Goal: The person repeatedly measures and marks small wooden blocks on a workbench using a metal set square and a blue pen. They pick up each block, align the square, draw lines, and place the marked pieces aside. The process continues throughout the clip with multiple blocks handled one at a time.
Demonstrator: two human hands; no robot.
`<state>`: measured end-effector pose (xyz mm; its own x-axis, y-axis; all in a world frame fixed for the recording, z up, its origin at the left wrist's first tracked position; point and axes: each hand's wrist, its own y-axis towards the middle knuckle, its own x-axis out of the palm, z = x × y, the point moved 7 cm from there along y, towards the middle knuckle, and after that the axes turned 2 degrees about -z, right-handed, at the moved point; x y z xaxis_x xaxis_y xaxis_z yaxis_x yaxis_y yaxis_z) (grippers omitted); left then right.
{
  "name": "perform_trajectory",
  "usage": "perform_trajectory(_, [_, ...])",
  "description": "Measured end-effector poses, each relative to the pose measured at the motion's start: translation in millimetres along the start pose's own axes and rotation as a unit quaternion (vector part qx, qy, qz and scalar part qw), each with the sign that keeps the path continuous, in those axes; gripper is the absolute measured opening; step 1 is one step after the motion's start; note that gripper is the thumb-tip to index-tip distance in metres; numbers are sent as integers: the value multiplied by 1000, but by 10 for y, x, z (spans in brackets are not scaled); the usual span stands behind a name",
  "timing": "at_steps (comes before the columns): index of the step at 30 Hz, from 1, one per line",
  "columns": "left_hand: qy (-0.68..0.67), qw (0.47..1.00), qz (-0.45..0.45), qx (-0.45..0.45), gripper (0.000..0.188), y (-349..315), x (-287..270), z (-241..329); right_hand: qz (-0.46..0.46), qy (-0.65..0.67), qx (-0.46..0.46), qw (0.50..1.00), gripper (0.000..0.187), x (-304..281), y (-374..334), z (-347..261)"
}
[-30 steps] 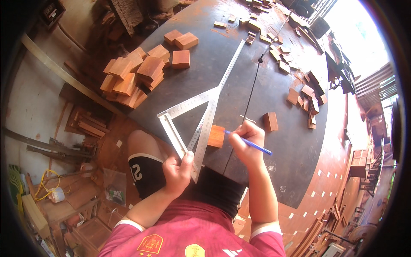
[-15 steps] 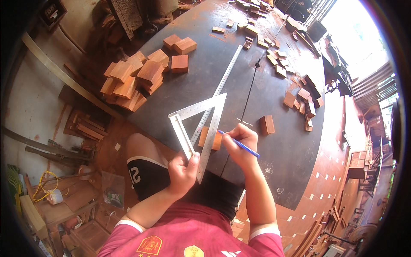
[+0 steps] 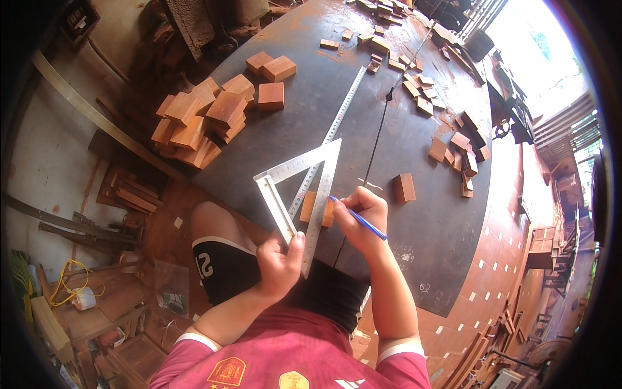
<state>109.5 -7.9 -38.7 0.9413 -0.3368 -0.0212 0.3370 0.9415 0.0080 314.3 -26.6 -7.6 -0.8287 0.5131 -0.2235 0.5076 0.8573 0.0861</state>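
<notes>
A metal triangle square (image 3: 278, 209) lies across a small wooden block (image 3: 308, 206) near the front edge of the dark table. My left hand (image 3: 281, 259) grips the square by its thick edge, thumb on top. In my right hand (image 3: 367, 217) is a blue pen (image 3: 369, 226), its tip at the block beside the square's long slanted edge. Under the square runs a long steel ruler (image 3: 346, 104), stretching away over the table. Another wooden block (image 3: 404, 188) sits to the right of my right hand.
A heap of wooden blocks (image 3: 194, 120) is piled at the table's left edge. Several smaller blocks (image 3: 463, 155) lie scattered along the right side and far end. A dark seam (image 3: 380, 133) crosses the tabletop (image 3: 427, 240). A clear plastic bag (image 3: 171, 285) is at lower left.
The pen in my right hand has tilted and shifted slightly left along the square's edge. The square's lower tip has moved a little to the right; my left hand still holds it.
</notes>
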Motion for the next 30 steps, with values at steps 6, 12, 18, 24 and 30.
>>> perform_trajectory(6, [13,1000,8,-1,15,-37,2,-61,-6,4,7,1000,29,1,4,2])
perform_trajectory(12, [7,1000,11,-5,16,-50,29,-33,-8,1,7,1000,29,4,9,-21])
perform_trajectory(18, [1,1000,10,-8,15,-52,40,-27,-4,17,19,1000,31,1,11,0])
perform_trajectory(24, [-1,1000,16,-7,13,-50,41,-36,-185,-19,91,978,20,54,-44,-38])
perform_trajectory(30, [-9,999,37,0,20,-43,-65,-28,-165,83,85,979,22,-7,-58,-35])
